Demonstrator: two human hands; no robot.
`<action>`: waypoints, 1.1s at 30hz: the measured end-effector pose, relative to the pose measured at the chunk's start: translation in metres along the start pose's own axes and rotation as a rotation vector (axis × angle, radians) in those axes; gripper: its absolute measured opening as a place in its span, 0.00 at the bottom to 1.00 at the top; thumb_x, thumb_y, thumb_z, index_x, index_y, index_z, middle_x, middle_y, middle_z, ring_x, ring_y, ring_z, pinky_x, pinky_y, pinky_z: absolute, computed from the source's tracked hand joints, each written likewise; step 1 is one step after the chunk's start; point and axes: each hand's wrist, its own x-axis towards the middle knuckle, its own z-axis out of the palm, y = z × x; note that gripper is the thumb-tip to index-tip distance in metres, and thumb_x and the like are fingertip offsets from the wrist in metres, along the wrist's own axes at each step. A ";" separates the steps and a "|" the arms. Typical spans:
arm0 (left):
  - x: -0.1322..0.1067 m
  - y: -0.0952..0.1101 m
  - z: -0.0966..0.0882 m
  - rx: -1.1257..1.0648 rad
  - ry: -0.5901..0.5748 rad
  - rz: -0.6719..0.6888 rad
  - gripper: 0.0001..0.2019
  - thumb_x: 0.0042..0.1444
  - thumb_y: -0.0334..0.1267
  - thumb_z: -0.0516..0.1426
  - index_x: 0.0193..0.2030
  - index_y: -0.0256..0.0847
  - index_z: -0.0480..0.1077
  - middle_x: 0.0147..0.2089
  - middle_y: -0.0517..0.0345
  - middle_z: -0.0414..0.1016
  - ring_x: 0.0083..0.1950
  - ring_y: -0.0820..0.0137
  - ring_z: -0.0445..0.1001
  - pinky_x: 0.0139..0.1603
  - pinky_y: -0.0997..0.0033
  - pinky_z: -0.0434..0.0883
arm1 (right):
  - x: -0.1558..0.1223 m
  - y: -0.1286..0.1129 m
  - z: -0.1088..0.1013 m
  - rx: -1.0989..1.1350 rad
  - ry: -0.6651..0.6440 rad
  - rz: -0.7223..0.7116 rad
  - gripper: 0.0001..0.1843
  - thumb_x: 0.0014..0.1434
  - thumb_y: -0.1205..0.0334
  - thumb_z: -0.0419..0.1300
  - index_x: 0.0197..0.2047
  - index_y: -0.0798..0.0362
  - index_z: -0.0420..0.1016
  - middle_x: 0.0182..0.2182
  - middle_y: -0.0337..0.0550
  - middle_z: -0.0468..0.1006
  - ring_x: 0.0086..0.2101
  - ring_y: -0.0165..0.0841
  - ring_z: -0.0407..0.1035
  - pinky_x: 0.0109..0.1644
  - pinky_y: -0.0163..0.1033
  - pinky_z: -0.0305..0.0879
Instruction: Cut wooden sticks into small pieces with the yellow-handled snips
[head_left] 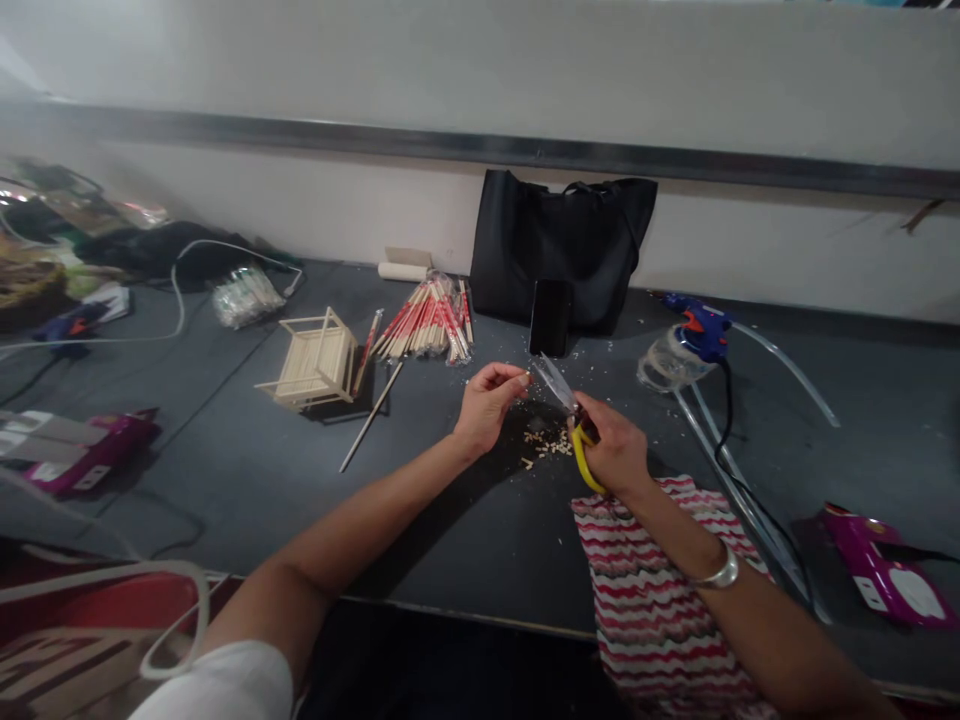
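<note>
My right hand (615, 445) grips a pair of scissors (581, 450) by its yellow handles, blades pointing up and to the left. Just left of the blades, my left hand (487, 405) is closed in a pinch. A tiny pale bit, like a short end of stick, shows at its fingertips; most of it is hidden. Under the hands lie several short cut stick pieces (551, 445) and scattered crumbs. Further left stands a small frame built of pale sticks (319, 362). Next to it lies a loose stick (371, 418), and behind is a pile of chopsticks in red-and-white wrappers (431, 318).
A black bag (559, 245) leans on the wall, with a phone (550, 318) before it. At right are a blue glue gun (697, 330) on a roll of tape, glue sticks, a magenta device (889, 568) and a striped cloth (660, 600). Cables and another magenta device (90, 455) occupy the left.
</note>
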 end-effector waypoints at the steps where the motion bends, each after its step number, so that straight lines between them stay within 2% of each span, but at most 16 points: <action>1: 0.000 0.000 0.000 -0.002 0.005 0.002 0.11 0.39 0.33 0.71 0.26 0.38 0.73 0.26 0.64 0.76 0.27 0.78 0.70 0.32 0.76 0.68 | 0.000 0.000 0.000 -0.010 0.005 -0.009 0.21 0.58 0.65 0.56 0.54 0.50 0.78 0.37 0.43 0.83 0.36 0.36 0.76 0.41 0.36 0.72; 6: -0.005 -0.001 0.003 -0.015 -0.007 0.006 0.12 0.36 0.33 0.71 0.24 0.39 0.71 0.26 0.65 0.75 0.28 0.77 0.71 0.33 0.75 0.69 | 0.000 -0.001 -0.003 -0.044 -0.028 -0.060 0.27 0.53 0.69 0.56 0.56 0.49 0.76 0.34 0.42 0.81 0.37 0.36 0.74 0.43 0.36 0.71; 12: -0.009 -0.005 0.004 -0.023 -0.064 0.005 0.14 0.39 0.33 0.71 0.25 0.39 0.69 0.29 0.64 0.75 0.29 0.77 0.72 0.35 0.74 0.70 | -0.002 0.001 0.000 -0.072 -0.040 -0.083 0.30 0.52 0.71 0.55 0.58 0.46 0.75 0.35 0.43 0.80 0.37 0.37 0.73 0.41 0.37 0.70; 21: -0.011 -0.006 0.005 -0.038 -0.111 -0.008 0.14 0.39 0.36 0.73 0.27 0.39 0.73 0.30 0.64 0.75 0.31 0.76 0.72 0.36 0.73 0.72 | -0.001 -0.002 -0.002 -0.117 -0.016 -0.097 0.29 0.52 0.70 0.56 0.57 0.48 0.76 0.34 0.42 0.81 0.36 0.36 0.74 0.40 0.36 0.70; 27: -0.011 -0.005 0.005 0.030 -0.071 -0.002 0.11 0.36 0.37 0.73 0.28 0.41 0.79 0.28 0.62 0.77 0.29 0.74 0.72 0.34 0.72 0.71 | 0.000 -0.002 -0.002 -0.119 -0.037 -0.100 0.26 0.55 0.68 0.57 0.57 0.48 0.76 0.35 0.43 0.81 0.36 0.36 0.73 0.39 0.36 0.69; 33: -0.011 -0.005 0.005 0.061 -0.069 0.000 0.10 0.37 0.36 0.72 0.28 0.39 0.79 0.26 0.62 0.76 0.28 0.75 0.71 0.33 0.73 0.70 | 0.000 -0.002 -0.003 -0.135 -0.047 -0.096 0.28 0.54 0.69 0.57 0.58 0.48 0.75 0.34 0.43 0.80 0.36 0.36 0.72 0.40 0.36 0.68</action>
